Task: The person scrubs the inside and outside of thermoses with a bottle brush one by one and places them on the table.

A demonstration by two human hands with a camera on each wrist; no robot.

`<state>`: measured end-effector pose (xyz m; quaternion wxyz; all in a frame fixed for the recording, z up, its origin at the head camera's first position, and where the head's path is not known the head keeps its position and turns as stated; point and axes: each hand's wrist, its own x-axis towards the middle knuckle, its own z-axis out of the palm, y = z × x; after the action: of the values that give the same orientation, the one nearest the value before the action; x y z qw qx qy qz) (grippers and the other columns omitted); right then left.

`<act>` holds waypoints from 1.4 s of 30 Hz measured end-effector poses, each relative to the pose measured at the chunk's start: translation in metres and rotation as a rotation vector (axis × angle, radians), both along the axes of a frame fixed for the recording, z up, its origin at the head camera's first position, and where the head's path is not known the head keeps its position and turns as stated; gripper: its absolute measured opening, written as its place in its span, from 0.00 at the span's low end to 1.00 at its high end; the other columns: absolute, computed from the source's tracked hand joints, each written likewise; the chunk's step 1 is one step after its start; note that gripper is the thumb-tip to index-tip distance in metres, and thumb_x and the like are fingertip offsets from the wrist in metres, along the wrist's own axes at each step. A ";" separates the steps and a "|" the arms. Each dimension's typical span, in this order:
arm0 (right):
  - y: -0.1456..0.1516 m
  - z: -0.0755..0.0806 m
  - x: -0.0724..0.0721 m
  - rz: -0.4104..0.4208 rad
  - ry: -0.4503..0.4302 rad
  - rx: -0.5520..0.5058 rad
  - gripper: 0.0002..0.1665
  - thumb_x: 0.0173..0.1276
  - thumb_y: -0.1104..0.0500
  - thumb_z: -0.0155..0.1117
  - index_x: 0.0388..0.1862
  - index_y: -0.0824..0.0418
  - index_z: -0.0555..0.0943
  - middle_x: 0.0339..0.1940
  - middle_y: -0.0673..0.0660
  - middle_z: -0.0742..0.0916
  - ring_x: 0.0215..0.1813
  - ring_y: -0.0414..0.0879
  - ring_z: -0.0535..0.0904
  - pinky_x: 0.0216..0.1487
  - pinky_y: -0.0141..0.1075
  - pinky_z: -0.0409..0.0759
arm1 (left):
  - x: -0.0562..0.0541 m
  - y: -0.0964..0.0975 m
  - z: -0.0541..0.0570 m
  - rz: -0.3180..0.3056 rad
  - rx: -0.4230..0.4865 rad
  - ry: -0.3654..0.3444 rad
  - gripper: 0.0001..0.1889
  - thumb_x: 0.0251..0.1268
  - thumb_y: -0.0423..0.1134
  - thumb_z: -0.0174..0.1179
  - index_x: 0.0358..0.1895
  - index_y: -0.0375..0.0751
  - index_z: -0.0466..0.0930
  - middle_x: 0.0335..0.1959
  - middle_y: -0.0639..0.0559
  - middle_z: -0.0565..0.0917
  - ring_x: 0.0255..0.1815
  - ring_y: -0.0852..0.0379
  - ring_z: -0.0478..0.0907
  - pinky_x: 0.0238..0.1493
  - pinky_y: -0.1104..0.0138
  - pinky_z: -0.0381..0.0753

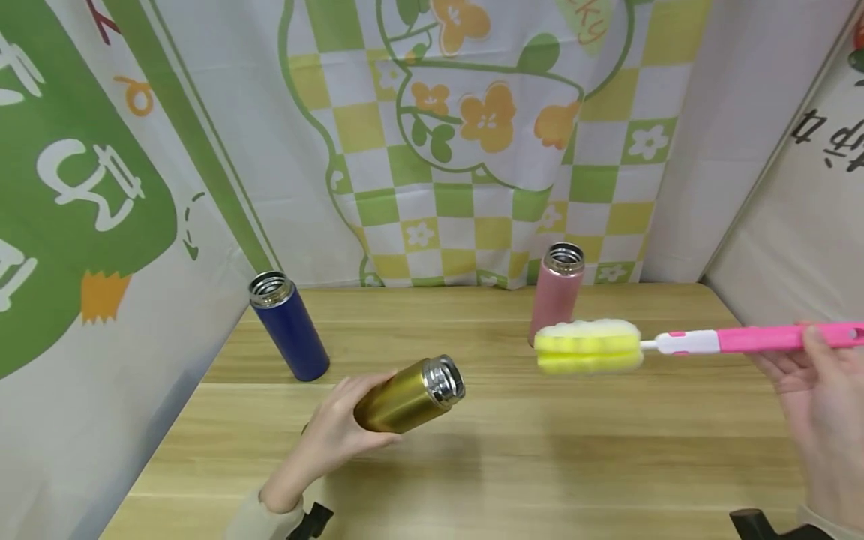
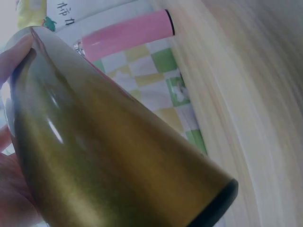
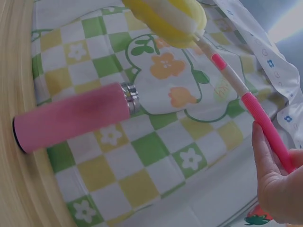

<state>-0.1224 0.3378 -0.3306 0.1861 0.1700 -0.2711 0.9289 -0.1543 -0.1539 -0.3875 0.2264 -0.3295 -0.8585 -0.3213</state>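
Note:
My left hand (image 1: 340, 424) grips a gold thermos bottle (image 1: 405, 396), tilted so its open steel mouth points up and right. In the left wrist view the gold body (image 2: 109, 137) fills much of the frame, its dark base at lower right. At the right, my right hand (image 1: 813, 390) holds a bottle brush (image 1: 756, 339) by its pink handle, roughly level. Its yellow and white sponge head (image 1: 589, 346) points left toward the gold bottle, apart from it. In the head view the sponge overlaps the lower part of a pink bottle (image 1: 557, 289).
A dark blue bottle (image 1: 290, 326), open at the top, stands at the left of the wooden table (image 1: 540, 457). The pink bottle stands uncapped near the back edge. Behind hangs a checkered, flower-printed cloth (image 1: 466, 217), with printed white cloth walls on both sides.

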 end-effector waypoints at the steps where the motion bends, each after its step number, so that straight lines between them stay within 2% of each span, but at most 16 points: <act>1: -0.001 -0.001 0.000 0.019 -0.015 -0.010 0.13 0.69 0.69 0.34 0.39 0.77 0.67 0.31 0.74 0.81 0.39 0.64 0.79 0.40 0.49 0.76 | -0.001 0.001 0.001 -0.003 0.003 0.001 0.41 0.21 0.45 0.76 0.52 0.44 0.73 0.44 0.54 0.79 0.42 0.58 0.73 0.39 0.64 0.73; 5: -0.009 -0.004 -0.002 0.068 -0.086 -0.044 0.13 0.69 0.70 0.36 0.39 0.76 0.69 0.32 0.73 0.81 0.39 0.63 0.79 0.42 0.49 0.75 | -0.002 0.005 0.004 -0.016 0.015 -0.008 0.42 0.20 0.43 0.77 0.52 0.43 0.73 0.45 0.53 0.79 0.42 0.59 0.73 0.38 0.66 0.73; 10: -0.019 -0.004 -0.004 0.073 -0.121 -0.072 0.11 0.68 0.70 0.38 0.39 0.76 0.69 0.33 0.73 0.81 0.38 0.64 0.79 0.42 0.50 0.75 | -0.001 0.008 0.005 -0.013 -0.012 0.012 0.42 0.19 0.42 0.77 0.53 0.43 0.73 0.45 0.53 0.79 0.42 0.58 0.73 0.38 0.64 0.73; 14: -0.028 -0.003 -0.007 0.057 -0.132 -0.049 0.09 0.67 0.70 0.40 0.41 0.75 0.68 0.33 0.73 0.81 0.39 0.64 0.79 0.43 0.49 0.74 | -0.001 0.010 0.006 -0.023 -0.036 0.032 0.42 0.19 0.44 0.77 0.52 0.43 0.73 0.45 0.52 0.79 0.42 0.57 0.73 0.39 0.63 0.73; 20: -0.045 0.001 -0.014 0.016 -0.136 -0.013 0.08 0.66 0.71 0.43 0.41 0.74 0.68 0.32 0.71 0.81 0.37 0.62 0.80 0.42 0.48 0.75 | -0.001 0.014 0.008 -0.022 -0.051 0.023 0.42 0.19 0.44 0.77 0.53 0.44 0.73 0.46 0.52 0.79 0.43 0.56 0.73 0.41 0.61 0.72; 25: -0.060 0.003 -0.020 -0.027 -0.102 0.046 0.07 0.66 0.71 0.44 0.40 0.74 0.68 0.30 0.70 0.82 0.35 0.59 0.81 0.40 0.46 0.77 | 0.000 0.016 0.010 -0.022 -0.065 0.020 0.41 0.19 0.43 0.77 0.51 0.43 0.73 0.45 0.53 0.79 0.43 0.55 0.72 0.43 0.59 0.71; 32: -0.076 0.007 -0.025 -0.081 -0.124 0.131 0.07 0.65 0.69 0.48 0.40 0.73 0.69 0.30 0.67 0.82 0.35 0.56 0.82 0.40 0.43 0.77 | 0.000 0.020 0.012 -0.017 -0.079 0.027 0.41 0.19 0.43 0.77 0.51 0.44 0.74 0.45 0.53 0.78 0.44 0.55 0.72 0.44 0.57 0.71; 42: -0.091 0.010 -0.031 -0.083 -0.169 0.161 0.08 0.63 0.68 0.51 0.39 0.72 0.69 0.31 0.66 0.83 0.35 0.55 0.82 0.41 0.42 0.76 | 0.001 0.025 0.015 -0.034 -0.090 0.044 0.40 0.20 0.45 0.76 0.51 0.44 0.75 0.44 0.52 0.78 0.43 0.56 0.72 0.43 0.58 0.71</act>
<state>-0.1533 0.2467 -0.3208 0.1870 0.0942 -0.3662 0.9067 -0.1536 -0.1291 -0.3729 0.2246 -0.3606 -0.8612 -0.2789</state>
